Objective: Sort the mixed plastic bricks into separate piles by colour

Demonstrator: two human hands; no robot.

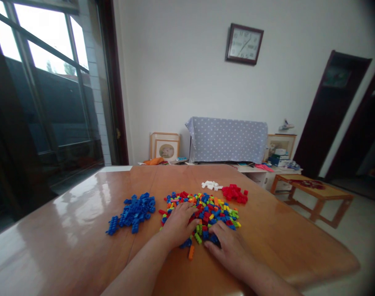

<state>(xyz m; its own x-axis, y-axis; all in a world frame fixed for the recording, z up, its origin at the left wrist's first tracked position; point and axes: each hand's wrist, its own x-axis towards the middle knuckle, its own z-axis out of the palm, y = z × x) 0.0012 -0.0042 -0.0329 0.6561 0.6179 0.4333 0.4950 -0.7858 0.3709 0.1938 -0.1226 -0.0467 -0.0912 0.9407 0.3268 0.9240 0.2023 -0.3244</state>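
Note:
A mixed heap of coloured building bricks (207,211) lies on the wooden table (267,246), in red, blue, green, yellow and orange. My left hand (179,224) rests on the heap's left side, its fingers stretched over the bricks and its thumb apart. At the near right edge, my right hand (226,242) has its fingers curled round some blue bricks (215,238), which show between thumb and fingers. An orange brick (191,252) lies in front of the heap, between my hands. Bricks under both palms are hidden.
A blue brick pile (134,211) sits left of the heap. Behind it to the right are white bricks (210,185) and a red brick pile (234,193). Beyond the table stand a cloth-covered object (229,139), a framed picture (165,148) and a low wooden table (313,191).

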